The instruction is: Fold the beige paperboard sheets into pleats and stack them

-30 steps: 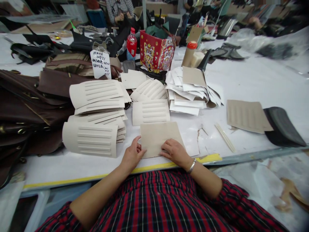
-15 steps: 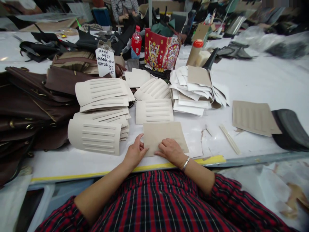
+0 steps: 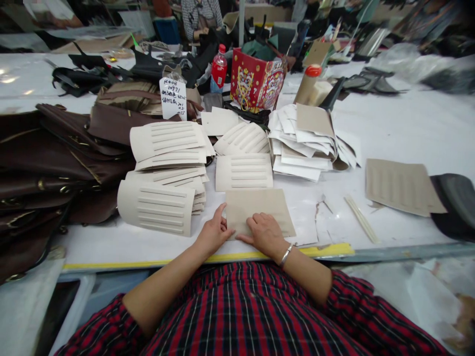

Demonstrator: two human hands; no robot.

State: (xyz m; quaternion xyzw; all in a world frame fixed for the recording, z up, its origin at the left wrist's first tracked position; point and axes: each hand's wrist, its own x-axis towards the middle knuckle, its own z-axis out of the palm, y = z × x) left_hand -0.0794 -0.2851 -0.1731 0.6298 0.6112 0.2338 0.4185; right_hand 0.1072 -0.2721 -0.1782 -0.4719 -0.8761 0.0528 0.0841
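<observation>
A plain beige panel (image 3: 256,205) lies flat at the table's front edge, in front of me. My left hand (image 3: 214,230) grips its left edge, the thumb on top near the lower corner and the forefinger along the side. On the panel's lower middle rests my right hand (image 3: 264,232), fingers bent and pressing down, thumb apart from them. Just behind it is a cream panel with raised ribs (image 3: 244,171). More ribbed panels (image 3: 158,207) are stacked left of my hands. What lies under the beige panel is hidden.
Brown leather bags (image 3: 67,168) crowd the left. A pile of white and beige sheets (image 3: 304,138) stands behind to the right. Further right are thin pale sticks (image 3: 360,217), a beige ribbed panel (image 3: 403,187) and black curved pieces (image 3: 454,202). A red bottle (image 3: 218,69) stands behind.
The whole view has shifted slightly, so things appear further right. My hands stay on the beige panel, with the right fingers a little more bunched.
</observation>
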